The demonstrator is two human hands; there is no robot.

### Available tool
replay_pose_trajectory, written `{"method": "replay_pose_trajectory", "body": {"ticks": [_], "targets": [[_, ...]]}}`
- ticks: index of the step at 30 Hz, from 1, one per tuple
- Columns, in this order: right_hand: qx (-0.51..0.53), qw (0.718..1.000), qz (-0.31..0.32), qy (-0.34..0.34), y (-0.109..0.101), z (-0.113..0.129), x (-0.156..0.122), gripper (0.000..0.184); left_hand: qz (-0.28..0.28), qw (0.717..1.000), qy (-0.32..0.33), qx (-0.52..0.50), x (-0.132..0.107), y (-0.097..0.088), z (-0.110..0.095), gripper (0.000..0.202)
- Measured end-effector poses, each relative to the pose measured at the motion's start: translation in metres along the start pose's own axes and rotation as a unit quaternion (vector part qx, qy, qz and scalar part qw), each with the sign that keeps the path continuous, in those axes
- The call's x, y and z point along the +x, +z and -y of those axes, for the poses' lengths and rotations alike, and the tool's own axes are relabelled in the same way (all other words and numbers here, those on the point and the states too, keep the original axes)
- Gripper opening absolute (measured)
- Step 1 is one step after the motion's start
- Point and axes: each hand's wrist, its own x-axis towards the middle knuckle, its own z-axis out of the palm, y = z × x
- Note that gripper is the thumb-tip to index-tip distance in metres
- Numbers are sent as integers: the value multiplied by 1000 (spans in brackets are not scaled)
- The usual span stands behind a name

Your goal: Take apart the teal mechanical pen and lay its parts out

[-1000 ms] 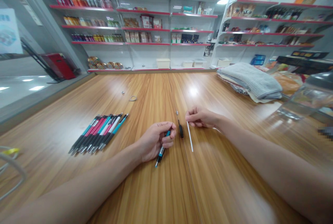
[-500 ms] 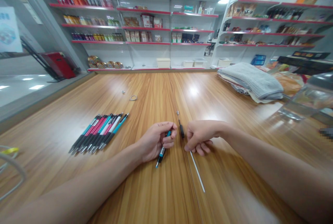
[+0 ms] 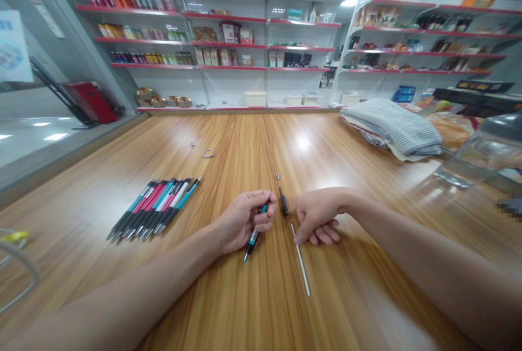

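Observation:
My left hand (image 3: 248, 220), resting on the table, is closed around a pen barrel (image 3: 253, 238) in blue and black, its lower end slanting toward me. My right hand (image 3: 320, 216) has its fingers curled, with thumb and index fingertip pinching a thin white pen refill (image 3: 302, 269) near its upper end. The refill lies along the table seam. Between the hands sits a short black pen grip (image 3: 284, 205). Just beyond it is a small metal pen tip (image 3: 277, 176). A row of assembled pens (image 3: 153, 209) in blue, pink and white lies to the left.
A small metal ring-shaped piece (image 3: 208, 153) and a tiny silver piece (image 3: 192, 145) lie farther back. Folded striped cloth (image 3: 393, 125) and a clear container (image 3: 465, 160) stand at the right. A cable (image 3: 24, 269) curves in at the left edge. Stocked shelves (image 3: 228, 68) stand behind the table.
The white refill has shifted left and turned slightly, and its upper end now shows beyond my right fingertips. My right hand has moved slightly; my left hand keeps its place.

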Motion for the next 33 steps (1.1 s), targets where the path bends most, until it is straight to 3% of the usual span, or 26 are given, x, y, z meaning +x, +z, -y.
{"method": "replay_pose_trajectory", "body": {"ticks": [33], "targets": [[-20,999,-32,-1,4,6,0,57,7,1000,2,2,0,-1,-1,16]]}}
